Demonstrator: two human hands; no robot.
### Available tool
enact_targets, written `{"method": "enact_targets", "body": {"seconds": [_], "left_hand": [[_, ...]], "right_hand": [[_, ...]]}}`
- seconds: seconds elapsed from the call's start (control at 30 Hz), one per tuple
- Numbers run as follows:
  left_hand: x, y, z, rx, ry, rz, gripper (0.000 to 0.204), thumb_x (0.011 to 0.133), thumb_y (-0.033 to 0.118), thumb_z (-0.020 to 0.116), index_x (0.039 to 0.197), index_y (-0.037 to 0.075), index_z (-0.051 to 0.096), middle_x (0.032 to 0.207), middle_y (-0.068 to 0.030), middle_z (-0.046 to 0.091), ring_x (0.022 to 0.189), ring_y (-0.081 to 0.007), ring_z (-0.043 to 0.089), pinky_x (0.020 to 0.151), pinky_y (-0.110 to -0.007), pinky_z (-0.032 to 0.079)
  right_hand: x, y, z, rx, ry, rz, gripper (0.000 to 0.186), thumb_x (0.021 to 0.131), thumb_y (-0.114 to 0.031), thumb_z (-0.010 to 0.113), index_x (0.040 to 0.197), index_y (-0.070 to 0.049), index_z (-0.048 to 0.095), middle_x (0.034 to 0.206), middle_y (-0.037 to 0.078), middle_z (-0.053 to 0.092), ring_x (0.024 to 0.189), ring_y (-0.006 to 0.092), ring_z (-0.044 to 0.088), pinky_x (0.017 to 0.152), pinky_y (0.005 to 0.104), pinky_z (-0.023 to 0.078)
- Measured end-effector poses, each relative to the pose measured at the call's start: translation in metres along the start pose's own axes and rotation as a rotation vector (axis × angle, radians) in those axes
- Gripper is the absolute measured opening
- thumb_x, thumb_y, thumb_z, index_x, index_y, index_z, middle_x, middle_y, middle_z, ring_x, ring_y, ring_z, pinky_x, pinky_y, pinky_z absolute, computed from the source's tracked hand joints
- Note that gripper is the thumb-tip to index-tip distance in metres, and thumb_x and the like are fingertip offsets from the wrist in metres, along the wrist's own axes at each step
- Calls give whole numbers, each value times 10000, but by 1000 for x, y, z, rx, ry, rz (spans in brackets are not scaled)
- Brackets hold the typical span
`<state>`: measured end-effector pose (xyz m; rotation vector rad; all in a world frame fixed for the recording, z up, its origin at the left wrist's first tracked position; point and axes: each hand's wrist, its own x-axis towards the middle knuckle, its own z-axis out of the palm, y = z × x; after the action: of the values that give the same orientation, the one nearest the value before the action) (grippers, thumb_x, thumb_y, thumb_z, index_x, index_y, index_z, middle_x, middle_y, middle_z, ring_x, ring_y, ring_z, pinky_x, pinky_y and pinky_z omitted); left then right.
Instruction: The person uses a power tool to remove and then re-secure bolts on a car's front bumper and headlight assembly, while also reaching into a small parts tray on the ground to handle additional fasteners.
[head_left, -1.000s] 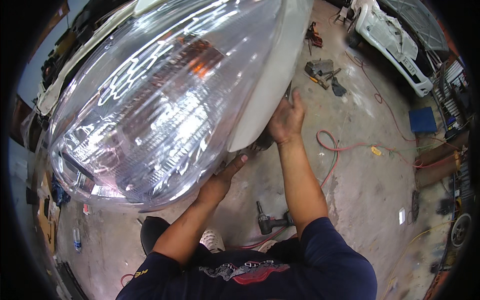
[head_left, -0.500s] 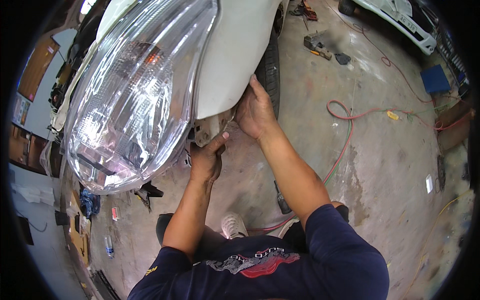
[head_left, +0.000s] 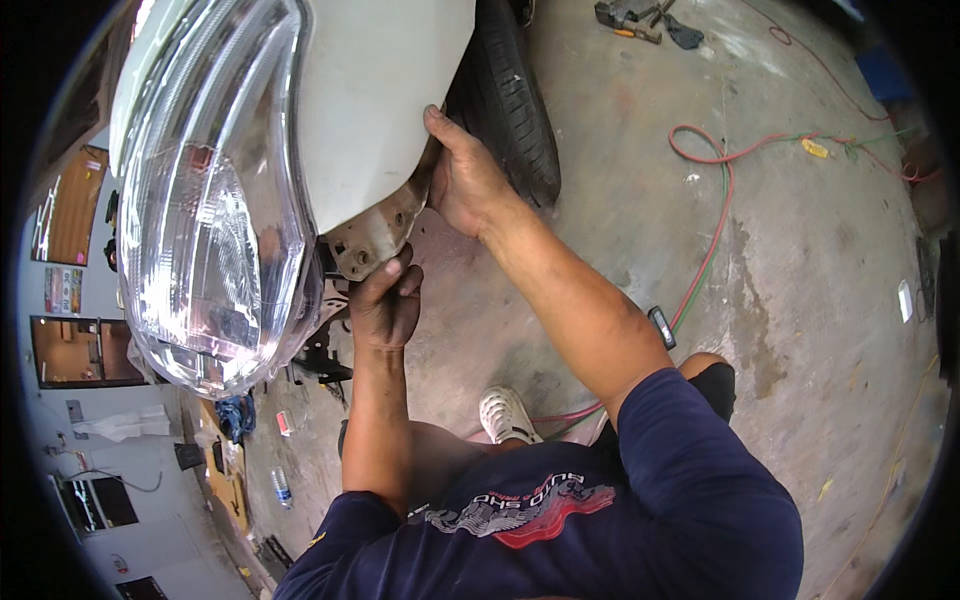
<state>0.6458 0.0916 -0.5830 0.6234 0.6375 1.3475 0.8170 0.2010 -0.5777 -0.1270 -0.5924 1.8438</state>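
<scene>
A white car fender (head_left: 385, 90) reaches down beside a large clear headlight (head_left: 215, 230). Below its tip, a dirty bare-metal bracket (head_left: 370, 238) with several holes sticks out. My left hand (head_left: 385, 310) is closed at the bracket's lower corner, thumb and bent fingers pressed against it. Higher up, my right hand (head_left: 467, 185) grips the fender's rear edge; the thumb lies on the outer face and the other fingers are partly hidden behind the edge. A black tyre (head_left: 512, 110) stands just beyond my right hand.
Red and green hoses (head_left: 715, 235) loop across the concrete floor at right. Tools (head_left: 630, 22) lie beyond the tyre. A black-and-grey object (head_left: 661, 327) lies near my right elbow. On the left floor are a plastic bottle (head_left: 281, 487) and cardboard (head_left: 228, 490).
The view has shifted, so the fender and headlight appear farther left and more of the tyre and bracket shows. Both hands stay at the fender and bracket; the left fingers now show curled.
</scene>
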Motion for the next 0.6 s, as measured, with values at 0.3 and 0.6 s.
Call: {"method": "enact_targets", "body": {"seconds": [0.3,0.6], "left_hand": [[-13,3,18,-288,-119,-96,628,754,-47,582,1369,76,549,1251,-49,584,852,-168,452,635,-253,409],[-6,6,21,-338,-93,-133,571,730,-51,527,1299,-26,504,995,-58,519,692,-139,397,590,-258,348]], "right_hand": [[-40,-3,11,-70,185,206,771,1015,-529,576,1537,1,375,1457,236,500,1372,326,479,1163,502,376],[-44,28,0,43,220,119,375,1021,-192,604,1340,1,559,1323,161,587,1200,288,576,1083,471,447]]}}
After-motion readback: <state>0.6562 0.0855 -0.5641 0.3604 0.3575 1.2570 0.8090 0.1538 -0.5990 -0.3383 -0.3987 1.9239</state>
